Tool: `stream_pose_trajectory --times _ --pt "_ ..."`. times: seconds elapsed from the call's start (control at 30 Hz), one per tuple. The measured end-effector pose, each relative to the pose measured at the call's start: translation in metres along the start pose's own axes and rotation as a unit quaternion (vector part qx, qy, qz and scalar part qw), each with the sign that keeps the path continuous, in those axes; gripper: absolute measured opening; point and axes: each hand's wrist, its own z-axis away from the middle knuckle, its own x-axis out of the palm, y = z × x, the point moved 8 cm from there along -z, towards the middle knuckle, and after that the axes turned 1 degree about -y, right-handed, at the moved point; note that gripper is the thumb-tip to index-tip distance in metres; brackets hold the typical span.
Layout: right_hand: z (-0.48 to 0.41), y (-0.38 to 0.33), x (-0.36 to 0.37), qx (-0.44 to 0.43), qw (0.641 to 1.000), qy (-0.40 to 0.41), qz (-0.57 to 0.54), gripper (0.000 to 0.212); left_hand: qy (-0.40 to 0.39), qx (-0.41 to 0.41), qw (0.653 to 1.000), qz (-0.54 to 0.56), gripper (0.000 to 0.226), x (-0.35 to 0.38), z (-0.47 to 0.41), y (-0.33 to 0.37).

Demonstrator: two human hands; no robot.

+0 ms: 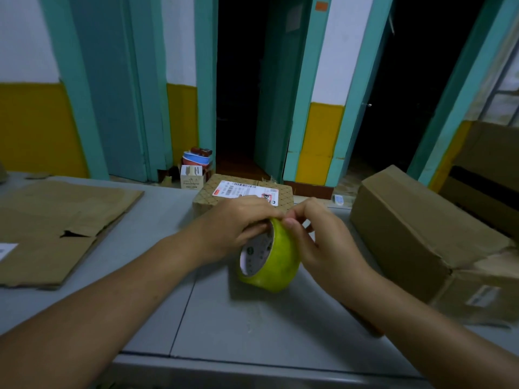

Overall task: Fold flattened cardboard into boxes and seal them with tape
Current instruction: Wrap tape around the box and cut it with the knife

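While left hand (233, 226) grips tape roll (276, 262), right hand (323, 240) seemingly pinches edge, box (407, 228) beside.

Dim, even indoor light; black doorways, soft focus, wide-angle bending at edges.

Both hands meet over the grey table (213, 318): the left hand (238, 223) grips a yellow-green tape roll (276, 262), the right hand (323, 237) pinching its top edge. Flattened cardboard (56, 228) lies left, a long box (415, 231) right.
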Motion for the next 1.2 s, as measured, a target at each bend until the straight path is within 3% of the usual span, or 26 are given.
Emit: stream_pose_trajectory --times 0.5,0.63,0.77,0.93,1.0,1.2 --pt "0.009 -0.025 -0.007 -0.054 0.98 0.133 -0.139 0.009 -0.002 -0.047 0.99 0.136 0.03 0.005 0.0 -0.005" --pt "0.002 -0.021 -0.006 -0.013 0.969 0.093 -0.229 0.01 -0.019 -0.06 0.976 0.209 0.03 0.01 0.002 -0.009" --pt "-0.001 -0.014 -0.01 0.037 0.949 0.061 -0.306 0.019 -0.024 -0.047 0.979 0.198 0.039 0.009 0.003 -0.006" --pt "-0.001 -0.008 -0.014 0.1 0.967 -0.006 -0.234 0.05 -0.048 -0.053 0.981 0.181 0.03 0.01 0.003 -0.005" --pt "-0.001 -0.009 -0.014 0.108 0.97 -0.037 -0.213 0.045 -0.052 -0.059 0.982 0.169 0.027 0.01 0.004 -0.006" --pt "0.003 -0.012 -0.016 0.072 0.977 0.003 -0.198 0.031 -0.1 -0.083 0.975 0.181 0.027 0.018 0.006 -0.007"
